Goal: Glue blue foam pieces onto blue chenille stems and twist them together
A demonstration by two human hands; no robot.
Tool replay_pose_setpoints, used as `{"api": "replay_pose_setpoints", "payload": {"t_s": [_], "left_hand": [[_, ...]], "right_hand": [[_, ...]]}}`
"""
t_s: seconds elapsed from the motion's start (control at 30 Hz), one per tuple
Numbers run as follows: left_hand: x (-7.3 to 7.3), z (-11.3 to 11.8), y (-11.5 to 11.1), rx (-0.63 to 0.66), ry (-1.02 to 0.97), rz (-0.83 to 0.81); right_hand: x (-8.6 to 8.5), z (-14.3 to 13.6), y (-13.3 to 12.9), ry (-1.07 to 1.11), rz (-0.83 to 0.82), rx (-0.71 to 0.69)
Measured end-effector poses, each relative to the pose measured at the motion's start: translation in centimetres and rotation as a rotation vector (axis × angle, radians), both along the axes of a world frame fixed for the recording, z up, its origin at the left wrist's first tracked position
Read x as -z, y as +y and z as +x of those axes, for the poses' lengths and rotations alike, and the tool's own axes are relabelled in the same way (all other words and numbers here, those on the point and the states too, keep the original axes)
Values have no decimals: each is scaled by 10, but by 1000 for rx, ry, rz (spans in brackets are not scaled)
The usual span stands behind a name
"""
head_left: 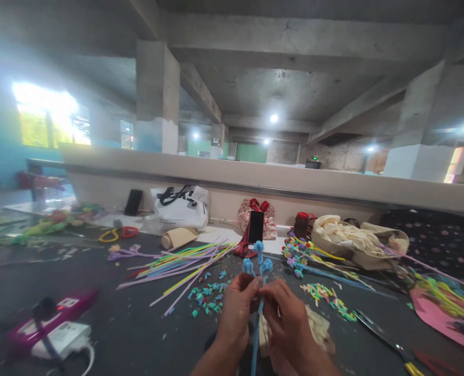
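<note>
A blue pipe-cleaner flower with three fuzzy curled heads stands upright between my hands, its long stem running down towards me. My left hand pinches the stem just below the heads, thumb and forefinger pressed together. From the other side my right hand grips the same stem with bent fingers, its fingertips close to the left thumb. Whatever lies directly between the fingertips is hidden. Left of my hands are small cut blue and green pieces; a crumpled beige cloth lies partly behind my right hand.
Loose coloured pipe cleaners spread to the left; finished-looking flowers lie right. Scissors rest at right, a purple power strip at left. A phone, white bag and beige fabric bag stand along the back panel.
</note>
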State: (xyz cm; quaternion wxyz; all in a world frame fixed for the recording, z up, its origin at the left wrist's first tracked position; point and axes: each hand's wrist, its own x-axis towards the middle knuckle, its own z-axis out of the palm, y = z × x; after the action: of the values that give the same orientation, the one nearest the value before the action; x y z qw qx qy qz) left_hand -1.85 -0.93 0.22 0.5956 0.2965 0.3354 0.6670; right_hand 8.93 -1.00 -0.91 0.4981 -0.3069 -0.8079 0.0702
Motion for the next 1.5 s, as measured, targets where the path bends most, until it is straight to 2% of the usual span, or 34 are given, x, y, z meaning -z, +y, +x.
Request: {"api": "replay_pose_setpoints", "payload": {"t_s": [0.17,0.37,0.63,0.77,0.87,1.03,1.13,1.5], "left_hand": [[1,-1,1,26,-107,26],[-3,-1,0,59,-143,8],[-1,0,4,63,-229,-32],[-1,-1,5,37,-190,-50],[-3,-1,5,16,-171,-26],[-7,0,-2,-16,-177,-23],[-9,0,-5,-7,-177,4],[-11,-3,-5,-5,-121,-4]], "right_hand": [[2,2,2,-26,43,3],[3,4,1,-11,64,-61],[-4,4,-3,53,57,1],[-6,3,-3,146,-66,52],[-6,1,-2,227,-253,86],[-13,0,1,458,-617,-29],[-17,2,4,532,-738,-71],[-13,6,8,436,-597,-66]]}}
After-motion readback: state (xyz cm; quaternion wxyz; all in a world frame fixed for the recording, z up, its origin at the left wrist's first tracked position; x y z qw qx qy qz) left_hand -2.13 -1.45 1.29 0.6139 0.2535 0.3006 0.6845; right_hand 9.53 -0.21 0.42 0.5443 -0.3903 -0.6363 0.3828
